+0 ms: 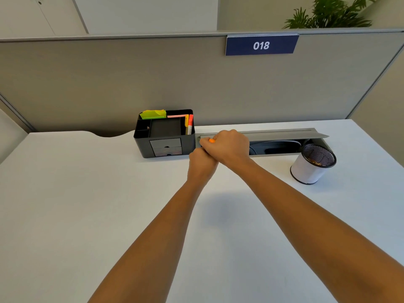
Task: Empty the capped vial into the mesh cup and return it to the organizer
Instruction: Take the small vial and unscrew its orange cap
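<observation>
Head view, looking down along both my bare forearms to the far middle of a white desk (87,193). My hands meet there, just right of a black organizer (164,136). My right hand (227,147) lies on top, fingers curled tight, covering most of my left hand (202,164), which is also closed beneath it. Between them only a small orange bit (211,140) peeks out at the far left edge of my right fist; this looks like the cap of the vial, but the vial's body is completely hidden inside my grip, so I cannot tell which hand holds which part.

The organizer stands against the grey partition (109,84), holding yellow-green sticky notes (153,114), a pink pad and an orange-capped marker (190,124); its two small front drawers are shut.

To the right, near the far edge, the mesh cup (312,164) stands upright, white-wrapped below a dark mesh rim. Something brownish lies inside, too small to make out. Behind my hands a grey cable tray (284,141) has its flap open, with dark cables dimly visible within.

A blue sign (261,45) reads 018.
</observation>
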